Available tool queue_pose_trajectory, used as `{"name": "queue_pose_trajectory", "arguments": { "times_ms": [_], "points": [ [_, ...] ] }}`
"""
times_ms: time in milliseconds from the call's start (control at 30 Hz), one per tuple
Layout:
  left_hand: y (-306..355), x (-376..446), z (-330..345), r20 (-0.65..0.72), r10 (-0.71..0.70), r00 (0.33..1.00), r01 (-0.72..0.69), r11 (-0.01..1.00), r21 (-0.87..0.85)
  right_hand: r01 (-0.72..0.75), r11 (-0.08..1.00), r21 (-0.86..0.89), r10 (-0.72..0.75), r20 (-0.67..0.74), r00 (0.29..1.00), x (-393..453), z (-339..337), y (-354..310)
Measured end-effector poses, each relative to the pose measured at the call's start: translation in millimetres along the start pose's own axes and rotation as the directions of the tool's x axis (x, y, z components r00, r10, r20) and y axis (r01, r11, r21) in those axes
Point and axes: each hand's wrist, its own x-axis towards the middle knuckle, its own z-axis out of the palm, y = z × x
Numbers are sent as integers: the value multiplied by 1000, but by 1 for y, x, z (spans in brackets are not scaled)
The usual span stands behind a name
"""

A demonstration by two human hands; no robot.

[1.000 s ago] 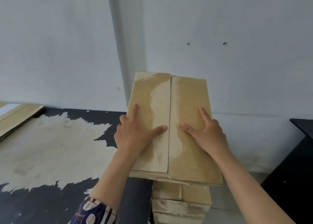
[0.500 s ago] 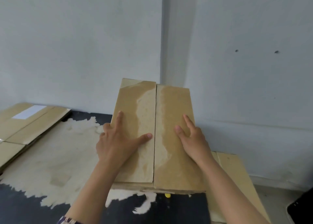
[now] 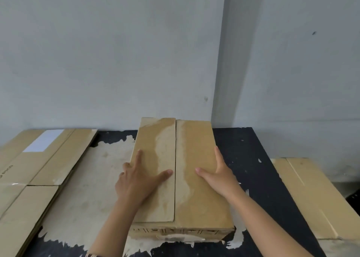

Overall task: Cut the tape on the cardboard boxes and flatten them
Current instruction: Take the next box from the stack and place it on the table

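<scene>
A closed brown cardboard box (image 3: 194,151) rests on the worn black table (image 3: 251,159), with pale tape marks on both sides of its centre seam. My left hand (image 3: 136,180) grips the box's left edge, thumb lying across the top and fingers wrapped over the side. My right hand (image 3: 218,177) holds the right edge the same way, thumb on top and fingers down the side. No cutting tool is in view.
Flattened cardboard sheets (image 3: 39,171) lie stacked at the table's left, one with a white label. More flat cardboard (image 3: 311,198) lies off the table's right edge. A grey wall stands close behind the table.
Both hands carried the box leftward from a stack of boxes and lowered it onto the table. The grip on its two edges stayed the same.
</scene>
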Motion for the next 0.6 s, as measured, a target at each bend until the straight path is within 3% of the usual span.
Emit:
{"name": "queue_pose_trajectory", "arguments": {
  "times_ms": [100, 200, 267, 333, 433, 500, 600],
  "points": [
    [-10, 8, 14, 75, -18, 997, 18, 1000, -5, -70, 997, -6, 70, -25, 997, 9, 10, 5],
    [-9, 11, 25, 34, 9, 999, -13, 995, 97, -104, 994, 19, 106, -65, 992, 14, 14, 9],
    [-5, 12, 37, 1, 175, 985, -171, 961, 217, -93, 994, 55, 97, -79, 992, 16, 13, 10],
    [4, 12, 47, 67, 368, 927, -372, 893, 253, -85, 993, 86, 93, -87, 992, 17, 13, 12],
    [22, 12, 61, 188, 487, 853, -520, 818, 244, -70, 988, 135, 81, -77, 994, 24, 15, 14],
    [32, 15, 65, 220, 494, 841, -540, 793, 284, -85, 979, 187, 93, -32, 995, 28, 11, 14],
    [32, 19, 67, 247, 469, 848, -527, 796, 296, -213, 910, 355, 163, 166, 973, 27, 0, 16]
  ]
}}
